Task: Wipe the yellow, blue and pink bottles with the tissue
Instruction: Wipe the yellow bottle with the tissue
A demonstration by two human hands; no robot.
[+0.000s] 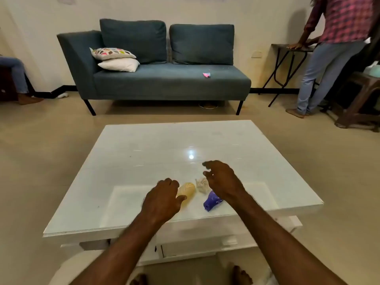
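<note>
- The left hand (pixel 162 199) sits at lower centre of the frame, fingers curled loosely at the near end of the yellow bottle (pixel 186 191); whether it actually grips the bottle I cannot tell.
- The right hand (pixel 221 179) hovers just right of centre with fingers spread apart and nothing in them, above the crumpled tissue (pixel 202 185).
- The yellow bottle lies on its side on the white glass-topped table (pixel 144 153); the blue bottle (pixel 211 201) lies tipped beside it to the right, partly under the right wrist, and the tissue rests between and just behind them.
- Risk: both bottles lie on a glossy top, so a nudge from the wrist could roll the blue one toward the near edge and off.
- Risk: the tissue looks light and flimsy; a careless grab may tear it or push it away.
- Risk: no pink bottle shows on the table, so one could get missed. A small pink thing (pixel 206 74) lies on the sofa (pixel 164 83) at upper centre, too small to identify.
- Count: one yellow bottle, one blue bottle, one tissue, two hands, no pink bottle identifiable.
</note>
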